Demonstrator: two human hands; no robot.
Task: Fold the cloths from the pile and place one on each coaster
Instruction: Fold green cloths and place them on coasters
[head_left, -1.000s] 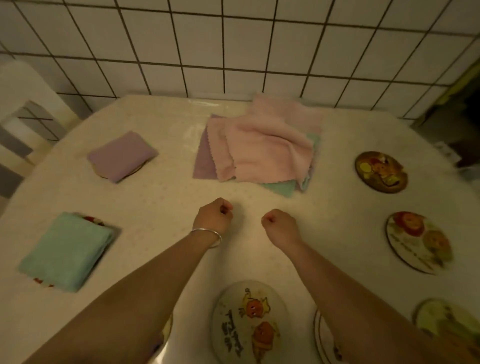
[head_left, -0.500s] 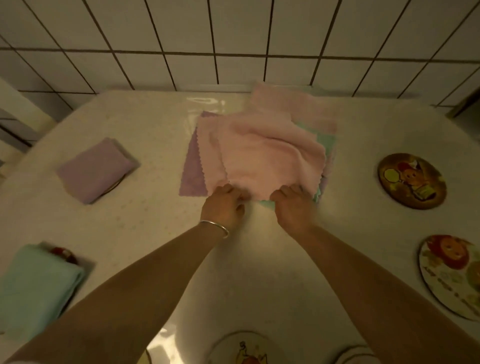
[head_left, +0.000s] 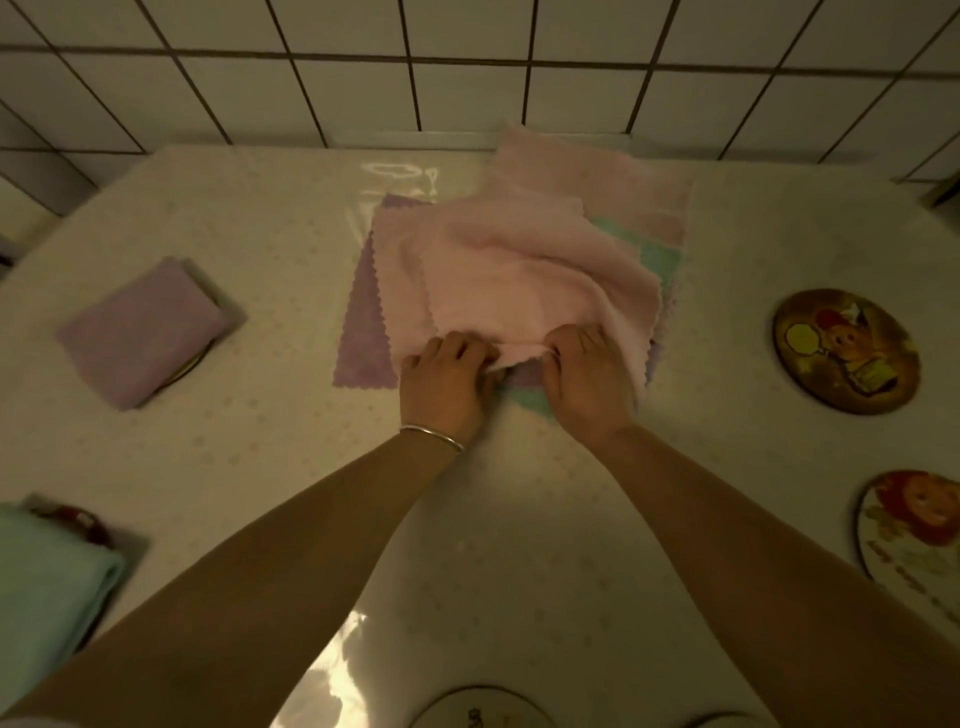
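A pile of cloths lies at the table's far middle, with a pink cloth (head_left: 524, 275) on top and purple (head_left: 361, 353) and mint (head_left: 657, 254) ones under it. My left hand (head_left: 447, 384) and my right hand (head_left: 587, 379) both pinch the near edge of the top pink cloth, which is bunched up and slightly lifted there. A folded purple cloth (head_left: 140, 327) covers a coaster at the left. A folded mint cloth (head_left: 47, 587) covers another coaster at the lower left.
Bare picture coasters lie at the right (head_left: 844, 351), at the right edge (head_left: 914, 535) and at the bottom edge (head_left: 483, 709). A white tiled wall (head_left: 467, 67) rises right behind the table. The tablecloth (head_left: 519, 519) is glossy.
Both hands went from fists on the bare table forward to the pile and gripped the pink cloth's near edge. The view shifted toward the pile.
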